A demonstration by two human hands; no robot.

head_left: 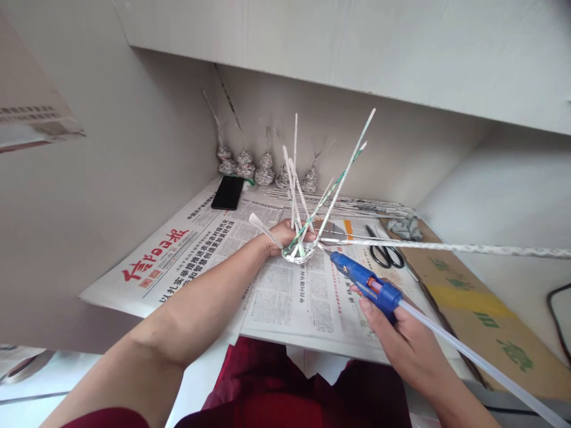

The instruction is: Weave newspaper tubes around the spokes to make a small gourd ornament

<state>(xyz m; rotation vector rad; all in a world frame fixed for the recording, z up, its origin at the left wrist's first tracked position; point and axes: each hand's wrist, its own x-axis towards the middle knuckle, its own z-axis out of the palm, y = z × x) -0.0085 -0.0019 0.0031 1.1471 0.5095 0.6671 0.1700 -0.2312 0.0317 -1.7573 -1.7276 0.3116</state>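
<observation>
My left hand [285, 233] is closed round the far side of a small woven paper base [298, 255], partly hidden behind its upright rolled-paper sticks. Several of these sticks spread upward, and one long paper stick [428, 246] runs out to the right. In my right hand [401, 327] is a blue glue gun [366, 282] with a long clear glue stick [482, 359] out of its back. The nozzle points left, touching or very close to the right edge of the base where the long stick starts.
Newspaper [276, 297] covers the table. Behind are a black phone [227, 193], several woven gourd shapes [265, 169] and a bundle of paper sticks [357, 202]. Black-handled scissors [386, 252], a crumpled grey cloth [404, 227] and flat cardboard [473, 309] lie right. A panel [357, 47] overhangs the back.
</observation>
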